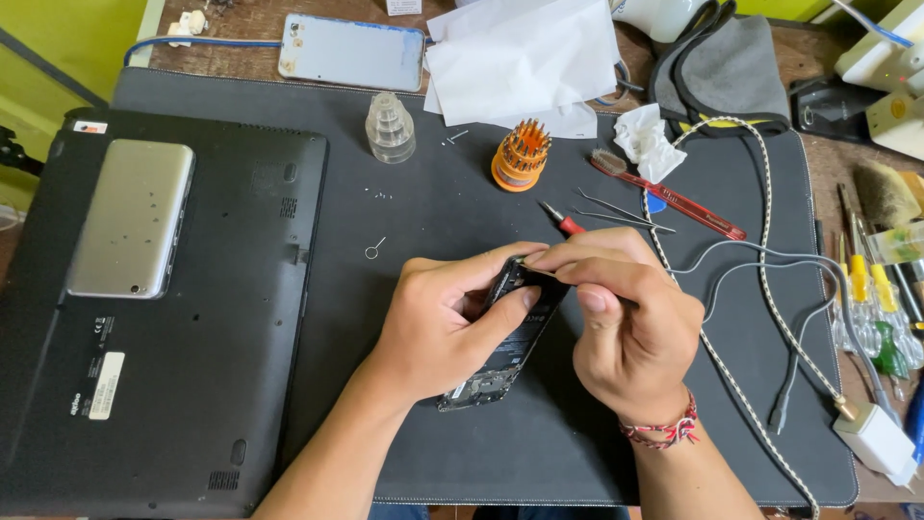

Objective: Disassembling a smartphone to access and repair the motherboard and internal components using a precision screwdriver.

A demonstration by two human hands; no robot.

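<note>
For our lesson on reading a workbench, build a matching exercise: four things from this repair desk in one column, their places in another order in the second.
1 opened phone
2 silver back cover
3 orange bit holder
4 white charger plug

A on the upturned laptop
B mat's right edge, near corner
C between both hands
D upper middle of the mat

Pairs: 1-C, 2-A, 3-D, 4-B

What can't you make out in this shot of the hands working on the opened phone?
Head view only:
- Opened phone: its middle and top are covered by the left hand and right hand.
- Thin tool at the right hand's fingertips: mostly hidden, kind unclear.
- Tiny screws on the mat: too small to count.
- White charger: cut off by the right edge.
</note>
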